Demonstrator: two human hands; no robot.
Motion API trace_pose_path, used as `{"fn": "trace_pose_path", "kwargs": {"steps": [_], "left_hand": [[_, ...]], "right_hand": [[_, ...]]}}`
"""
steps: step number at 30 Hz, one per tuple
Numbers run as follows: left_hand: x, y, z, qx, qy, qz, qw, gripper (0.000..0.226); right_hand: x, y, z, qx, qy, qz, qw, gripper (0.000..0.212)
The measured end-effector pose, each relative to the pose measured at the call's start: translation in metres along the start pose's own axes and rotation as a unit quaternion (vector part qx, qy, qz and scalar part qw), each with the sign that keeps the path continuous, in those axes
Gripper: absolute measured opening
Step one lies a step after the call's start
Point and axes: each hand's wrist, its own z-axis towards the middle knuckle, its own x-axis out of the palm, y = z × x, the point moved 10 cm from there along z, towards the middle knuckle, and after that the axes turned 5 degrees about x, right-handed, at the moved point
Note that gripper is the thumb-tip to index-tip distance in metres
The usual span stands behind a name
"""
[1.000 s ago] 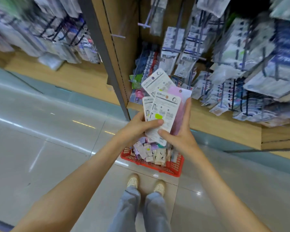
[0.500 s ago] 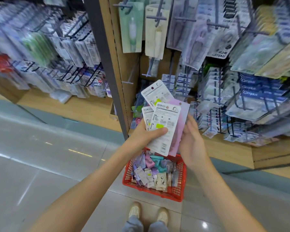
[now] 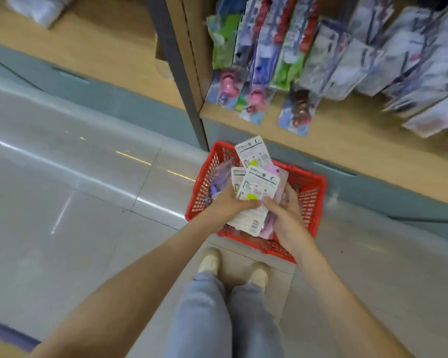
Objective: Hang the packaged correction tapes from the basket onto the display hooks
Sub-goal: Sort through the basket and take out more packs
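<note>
A: Over the red basket (image 3: 311, 192) on the floor, the head camera shows us a fan of carded packs (image 3: 256, 193) gripped in both hands. Our left hand (image 3: 230, 204) lays its thumb across the front card, with the fingers behind. Our right hand (image 3: 286, 219) pinches the lower right edge, fingers curled behind the stack.

B: How do we expect them to handle?

A: We judge them light and flat. The cards look stiff enough to keep their shape, but glossy faces may slide on each other, so a loose fan could spill. More packs lie in the basket below.

B: Where should we take one?

A: By its side edges, low down, leaving the top free for hanging. The holes are too small for us to make out.

B: And the hooks?

A: We can't see them. Blurred packets (image 3: 347, 68) hang above the wooden ledge (image 3: 347, 140). Both our forearms reach forward and down, wrists turned toward each other.
</note>
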Motion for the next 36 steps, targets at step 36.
{"fn": "trace_pose_path", "kwargs": {"steps": [36], "left_hand": [[0.085,-0.356,-0.207,0.174,0.085,0.075,0.978,0.041]], "right_hand": [[0.006,0.333,-0.276,-0.242,-0.032,-0.19,0.951,0.07]]}}
